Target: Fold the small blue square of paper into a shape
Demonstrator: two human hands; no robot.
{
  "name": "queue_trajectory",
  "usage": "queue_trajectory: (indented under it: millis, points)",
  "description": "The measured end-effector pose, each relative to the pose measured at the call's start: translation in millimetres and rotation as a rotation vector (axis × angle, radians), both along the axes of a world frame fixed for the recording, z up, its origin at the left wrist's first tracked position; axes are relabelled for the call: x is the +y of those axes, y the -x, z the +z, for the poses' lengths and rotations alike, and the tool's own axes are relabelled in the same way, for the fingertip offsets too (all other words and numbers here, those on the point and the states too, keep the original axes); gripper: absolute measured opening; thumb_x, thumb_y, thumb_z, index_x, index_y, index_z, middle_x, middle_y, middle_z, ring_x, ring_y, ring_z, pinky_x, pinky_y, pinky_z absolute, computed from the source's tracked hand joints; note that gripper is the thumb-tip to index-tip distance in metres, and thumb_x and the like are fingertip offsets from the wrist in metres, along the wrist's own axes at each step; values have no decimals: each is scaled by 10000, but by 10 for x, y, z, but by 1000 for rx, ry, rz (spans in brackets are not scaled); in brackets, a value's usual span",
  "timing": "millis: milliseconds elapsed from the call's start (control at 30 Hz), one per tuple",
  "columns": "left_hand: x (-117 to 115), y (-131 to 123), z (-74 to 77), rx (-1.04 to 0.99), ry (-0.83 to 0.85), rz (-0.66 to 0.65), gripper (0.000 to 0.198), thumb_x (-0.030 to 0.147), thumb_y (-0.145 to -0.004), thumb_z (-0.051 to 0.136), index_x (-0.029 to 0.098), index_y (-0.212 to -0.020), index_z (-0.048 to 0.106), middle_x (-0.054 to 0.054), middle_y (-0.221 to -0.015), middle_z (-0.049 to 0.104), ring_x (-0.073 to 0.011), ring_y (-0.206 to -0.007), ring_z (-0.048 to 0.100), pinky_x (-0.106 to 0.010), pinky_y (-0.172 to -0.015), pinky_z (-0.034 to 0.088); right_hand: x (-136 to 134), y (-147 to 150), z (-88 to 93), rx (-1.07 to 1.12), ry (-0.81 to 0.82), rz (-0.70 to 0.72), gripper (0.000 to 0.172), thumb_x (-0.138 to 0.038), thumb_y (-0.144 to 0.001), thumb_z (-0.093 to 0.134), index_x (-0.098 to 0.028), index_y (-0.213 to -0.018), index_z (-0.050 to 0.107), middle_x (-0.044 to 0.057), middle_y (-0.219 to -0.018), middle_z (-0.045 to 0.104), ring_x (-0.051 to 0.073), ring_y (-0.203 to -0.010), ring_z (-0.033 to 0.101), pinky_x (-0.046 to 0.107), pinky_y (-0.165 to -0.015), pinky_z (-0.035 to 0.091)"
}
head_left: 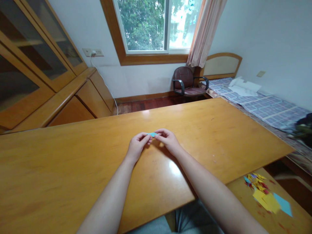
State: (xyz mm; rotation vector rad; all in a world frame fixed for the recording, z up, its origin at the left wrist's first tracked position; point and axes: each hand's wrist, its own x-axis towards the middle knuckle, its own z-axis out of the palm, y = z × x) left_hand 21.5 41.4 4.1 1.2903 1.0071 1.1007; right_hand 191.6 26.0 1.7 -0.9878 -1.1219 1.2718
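Note:
Between my two hands, above the middle of the wooden table (pixel 97 152), is a small piece of light blue folded paper (pixel 152 134). My left hand (pixel 138 144) pinches its left end between thumb and fingers. The right end is pinched by my right hand (pixel 168 139), with the thumb on the near side. Both hands are closed on the paper, and the fingertips hide part of it.
At the lower right, a lower wooden surface (pixel 240 195) holds yellow sheets (pixel 266 201), a light blue sheet (pixel 283 204) and a pile of small folded papers (pixel 257 182). Beyond the table stand a chair (pixel 184 79), a bed (pixel 263 107) and a cabinet (pixel 80 94).

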Motion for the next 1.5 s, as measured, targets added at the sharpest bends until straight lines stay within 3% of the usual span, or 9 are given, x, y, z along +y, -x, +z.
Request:
queue_trajectory:
  millis: [700,1033,1133,1267,1500]
  points:
    - [1,23,-14,-120,38,-2,213,333,-765,685,125,-749,725,-60,-709,706,-142,-629,609,-246,-601,477,-1,5,1,-29,-13,2,248,-348,-697,752,-182,-868,683,7,-788,670,127,-705,570,261,-695,427]
    - [34,12,-38,-197,103,14,307,421,-795,626,120,-784,687,-68,-717,696,-151,-629,622,-245,-572,483,20,-21,-26,-27,5,-10,219,-337,-708,735,-192,-867,692,9,-806,680,134,-723,577,263,-702,425]
    - [24,3,-36,-155,78,-6,345,459,-821,591,128,-799,688,-62,-729,689,-150,-633,615,-246,-574,484,3,-21,-3,-17,-1,-9,222,-343,-711,736,-193,-868,690,6,-792,672,129,-706,570,261,-694,422]
    - [-10,-10,5,53,-22,-74,271,404,-775,678,142,-843,689,-34,-743,671,-144,-669,598,-233,-612,478,-21,-15,14,-20,-2,29,256,-366,-710,741,-187,-882,680,13,-792,677,136,-712,584,270,-703,438]
    - [-22,-25,34,122,-81,-27,221,371,-775,680,153,-812,680,1,-670,628,-130,-636,564,-221,-604,446,-32,1,-22,-234,-120,-6,212,-362,-785,676,-188,-904,682,28,-818,681,143,-717,586,272,-685,453]
